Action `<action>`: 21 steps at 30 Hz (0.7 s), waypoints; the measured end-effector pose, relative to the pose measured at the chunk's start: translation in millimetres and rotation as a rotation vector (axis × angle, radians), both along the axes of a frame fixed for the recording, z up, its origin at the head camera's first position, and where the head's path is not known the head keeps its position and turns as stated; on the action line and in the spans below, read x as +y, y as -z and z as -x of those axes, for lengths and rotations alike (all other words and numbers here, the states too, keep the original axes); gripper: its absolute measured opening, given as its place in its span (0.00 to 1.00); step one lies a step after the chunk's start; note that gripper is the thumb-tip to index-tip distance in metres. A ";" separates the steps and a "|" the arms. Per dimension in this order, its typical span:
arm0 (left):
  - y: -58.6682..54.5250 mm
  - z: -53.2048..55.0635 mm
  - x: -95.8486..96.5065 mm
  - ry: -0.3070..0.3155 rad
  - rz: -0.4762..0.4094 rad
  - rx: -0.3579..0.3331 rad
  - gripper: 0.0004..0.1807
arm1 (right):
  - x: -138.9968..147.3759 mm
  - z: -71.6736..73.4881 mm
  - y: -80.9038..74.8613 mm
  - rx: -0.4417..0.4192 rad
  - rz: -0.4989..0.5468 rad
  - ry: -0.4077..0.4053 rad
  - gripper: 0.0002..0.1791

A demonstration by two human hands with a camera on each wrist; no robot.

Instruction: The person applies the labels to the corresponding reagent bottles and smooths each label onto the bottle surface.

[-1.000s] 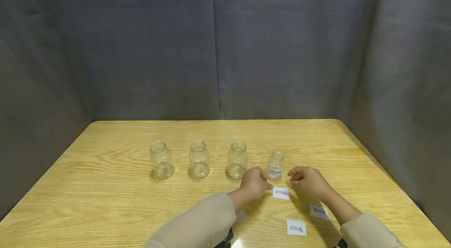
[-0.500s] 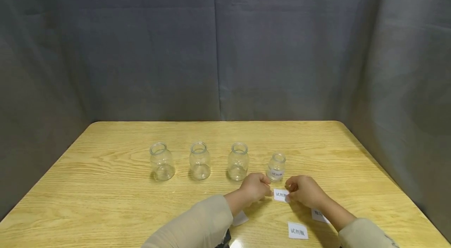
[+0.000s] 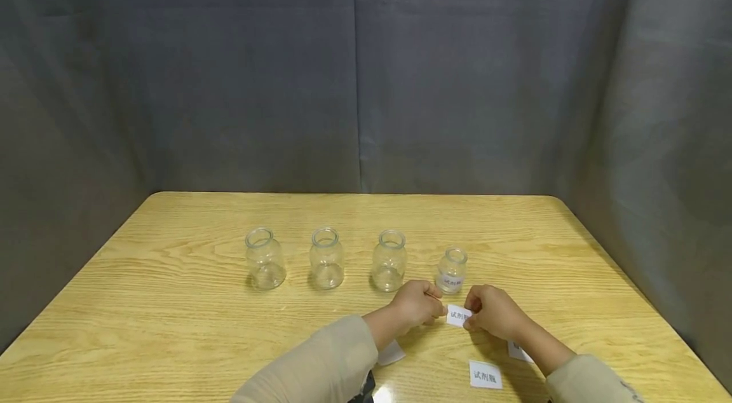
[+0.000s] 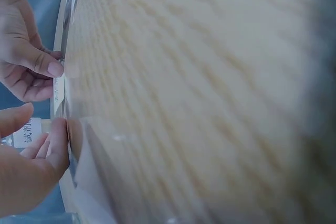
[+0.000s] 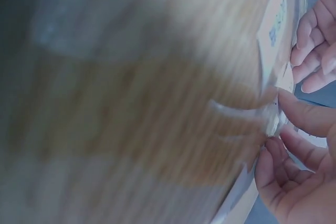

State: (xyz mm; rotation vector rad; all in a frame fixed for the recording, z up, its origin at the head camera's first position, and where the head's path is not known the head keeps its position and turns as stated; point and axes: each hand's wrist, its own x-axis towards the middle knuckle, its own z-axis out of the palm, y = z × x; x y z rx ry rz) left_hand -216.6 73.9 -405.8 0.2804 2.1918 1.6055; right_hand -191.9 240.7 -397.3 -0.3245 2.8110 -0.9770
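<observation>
A white label (image 3: 456, 315) printed with dark characters lies in front of a small glass jar (image 3: 455, 258), which wears a similar label on its side. My right hand (image 3: 496, 315) pinches the right edge of this label between thumb and finger. At its left edge are the fingertips of my left hand (image 3: 416, 305). In the left wrist view, the thumb of the left hand (image 4: 26, 177) stands apart from its relaxed fingers. The right wrist view has the right hand's thumb (image 5: 307, 116) and index finger close together at the label, whose far part is hidden.
Three larger glass jars (image 3: 265, 260), (image 3: 327, 260), (image 3: 389, 261) stand in a row to the left. Another printed label (image 3: 485, 375) lies near the front. One label (image 3: 517, 352) is partly under the right forearm, and a white slip (image 3: 391, 353) lies beside the left sleeve.
The right hand has come down and inward from beside the small jar and taken hold of the label's right edge. The left hand has stayed nearly in place by the label's left edge.
</observation>
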 end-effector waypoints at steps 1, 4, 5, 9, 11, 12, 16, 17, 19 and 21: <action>-0.1 0.1 -0.1 0.004 -0.003 -0.001 0.12 | -0.5 0.1 -0.3 -0.008 0.007 0.010 0.14; -0.9 -0.2 0.4 0.011 -0.008 0.003 0.11 | -1.6 0.8 -0.3 -0.019 0.029 0.027 0.15; -1.4 -0.3 0.5 0.020 -0.003 0.005 0.11 | -1.9 1.0 -0.3 -0.019 0.037 0.030 0.16; -3.3 -0.6 1.0 0.062 0.022 0.019 0.10 | -2.7 1.0 0.8 -0.026 0.071 0.038 0.15; -3.5 -0.4 0.7 0.082 0.016 0.015 0.08 | -2.7 1.0 1.0 -0.042 0.107 0.034 0.13; -3.4 -0.4 0.5 0.084 0.007 0.012 0.07 | -2.5 0.9 0.9 -0.051 0.129 0.026 0.12; -2.2 0.7 -1.7 0.075 -0.035 -0.001 0.04 | -0.2 -1.0 -1.7 -0.094 0.237 -0.031 0.09; -1.9 1.2 -2.5 0.072 -0.046 -0.002 0.04 | 0.3 -1.7 -2.7 -0.099 0.265 -0.046 0.09; -1.6 2.3 -4.8 0.078 -0.066 0.009 0.04 | 0.4 -3.0 -5.0 -0.105 0.311 -0.055 0.08; -1.5 3.4 -8.2 0.099 -0.086 0.028 0.04 | -1.2 -4.3 -7.5 -0.093 0.339 -0.047 0.08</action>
